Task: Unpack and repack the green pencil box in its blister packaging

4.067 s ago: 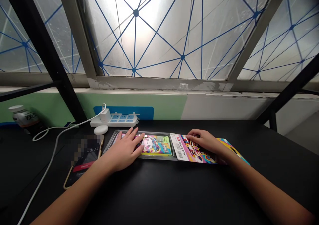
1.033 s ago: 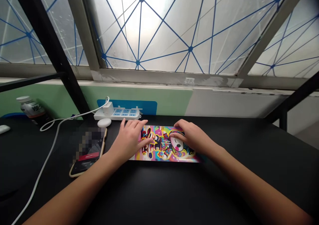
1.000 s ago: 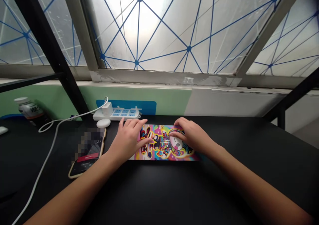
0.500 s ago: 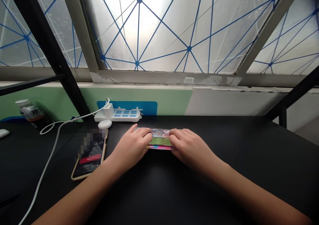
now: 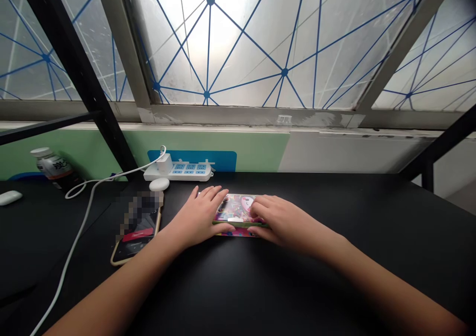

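Observation:
A flat, colourful pencil case with a shiny printed lid lies on the black desk in front of me. Its lid is down, and a green strip and a pink lower edge show along the front. My left hand rests on its left end, fingers stretched out over the top and thumb along the front edge. At the right end, my right hand grips it with bent fingers on the lid and the thumb at the front. Both hands hide the case's ends.
To the left lies a phone, with a white rounded case behind it. A white power strip stands against the wall, its cable running forward. A bottle and a white mouse are further left.
The pencil case's lid, tilted up before with green showing beneath, has come down flat. The left fingers have straightened and spread; the right hand stays on its end.

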Demonstrator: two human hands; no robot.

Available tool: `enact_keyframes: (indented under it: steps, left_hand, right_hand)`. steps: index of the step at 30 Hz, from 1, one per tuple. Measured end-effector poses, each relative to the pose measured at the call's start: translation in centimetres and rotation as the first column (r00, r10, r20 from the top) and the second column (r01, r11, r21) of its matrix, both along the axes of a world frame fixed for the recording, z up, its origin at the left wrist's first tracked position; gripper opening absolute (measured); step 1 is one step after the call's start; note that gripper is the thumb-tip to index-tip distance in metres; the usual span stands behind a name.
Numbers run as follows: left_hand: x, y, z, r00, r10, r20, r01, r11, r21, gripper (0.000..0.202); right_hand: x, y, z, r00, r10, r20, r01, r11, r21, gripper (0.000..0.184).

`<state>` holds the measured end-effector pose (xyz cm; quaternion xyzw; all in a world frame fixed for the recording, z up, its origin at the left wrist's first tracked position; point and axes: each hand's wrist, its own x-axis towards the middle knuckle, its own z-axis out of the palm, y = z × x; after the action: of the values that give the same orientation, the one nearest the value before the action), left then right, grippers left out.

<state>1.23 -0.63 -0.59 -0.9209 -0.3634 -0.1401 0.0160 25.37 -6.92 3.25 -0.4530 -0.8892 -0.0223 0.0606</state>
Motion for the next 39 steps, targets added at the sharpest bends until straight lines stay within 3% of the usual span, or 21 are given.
enact_keyframes:
  steps: [2,7,11,14,18,24,26,29,34,39]
  left_hand:
    - [0.0,0.0,-0.2,1.000,0.008,-0.001,-0.008,0.999,-0.045,0.076]
    - [0.2,-0.2,0.2,0.999,0.030,0.018,-0.029,0.998,-0.058,0.077]
    - [0.3,-0.5,0.3,0.999,0.030,0.042,-0.030,1.000,-0.007,0.077]
    - [0.4,-0.8,0.4,0.997,0.024,0.069,-0.028,0.998,0.059,0.080]
    - [0.6,-1.1,0.6,0.997,0.024,0.077,-0.037,0.986,0.160,0.084]
    - [0.4,-1.2,1.6,0.995,-0.014,0.096,-0.011,0.965,0.263,0.097]
    - [0.3,-1.3,2.2,0.991,-0.007,0.134,-0.031,0.959,0.282,0.087]
    - [0.1,-1.6,3.1,0.990,0.020,0.141,-0.062,0.953,0.298,0.066]
    - [0.3,-2.2,3.5,1.000,0.013,0.012,-0.016,0.958,0.286,0.037]
    - [0.5,-2.5,3.3,0.999,-0.002,-0.048,0.011,0.983,0.184,0.028]
  right_hand:
    - [0.9,0.5,0.0,0.998,-0.035,-0.049,0.033,0.999,-0.028,0.031]
    - [4.4,2.5,-0.9,0.980,-0.139,-0.139,0.106,0.969,-0.224,0.098]
    - [5.9,3.4,-0.9,0.966,-0.223,-0.133,0.161,0.915,-0.370,0.113]
    - [5.5,3.5,-0.5,0.956,-0.216,-0.198,0.139,0.929,-0.342,0.100]
    - [4.3,3.4,-0.1,0.954,-0.187,-0.235,0.152,0.976,-0.158,0.079]
    - [4.0,2.9,0.5,0.976,-0.113,-0.188,0.134,0.985,0.106,0.093]
    - [3.9,2.5,0.9,0.983,-0.093,-0.160,0.118,0.981,0.155,0.089]
    - [3.4,1.8,1.3,0.992,-0.075,-0.103,0.097,0.967,0.234,0.065]
    - [1.2,0.4,0.8,0.993,-0.089,0.073,0.067,0.962,0.263,0.031]
    - [-0.5,-0.5,-0.1,0.987,-0.088,0.137,0.056,0.973,0.223,0.024]
